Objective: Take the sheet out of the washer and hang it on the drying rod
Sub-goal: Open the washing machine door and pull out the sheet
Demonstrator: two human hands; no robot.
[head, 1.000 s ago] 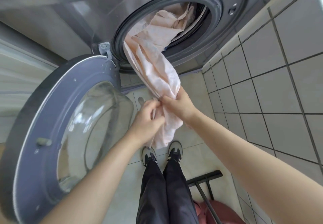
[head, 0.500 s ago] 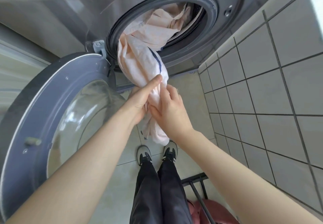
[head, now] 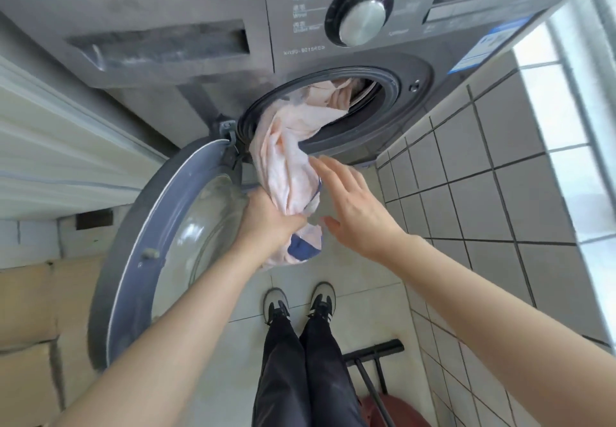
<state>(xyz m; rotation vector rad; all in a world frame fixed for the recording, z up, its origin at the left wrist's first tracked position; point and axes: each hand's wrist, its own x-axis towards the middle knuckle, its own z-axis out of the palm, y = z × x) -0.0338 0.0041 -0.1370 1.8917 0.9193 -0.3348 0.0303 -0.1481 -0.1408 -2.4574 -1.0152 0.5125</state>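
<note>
A pale pink sheet (head: 286, 166) with a dark blue stripe hangs out of the round opening of the grey front-loading washer (head: 200, 86); part of it is still inside the drum. My left hand (head: 266, 226) is closed around the sheet's lower part, with a short end hanging below the fist. My right hand (head: 356, 206) is just to the right of the sheet, fingers spread, holding nothing; its fingertips are near the cloth. No drying rod is in view.
The washer door (head: 160, 236) stands swung open at the left. A tiled wall (head: 500, 193) rises close on the right. My feet (head: 300, 303) stand on the tiled floor below the sheet. A black metal frame (head: 373, 360) and a dark red object (head: 393, 410) lie at bottom right.
My right hand has let go of the sheet and opened; my left hand now grips it alone. My view has tilted up, showing the washer's control panel.
</note>
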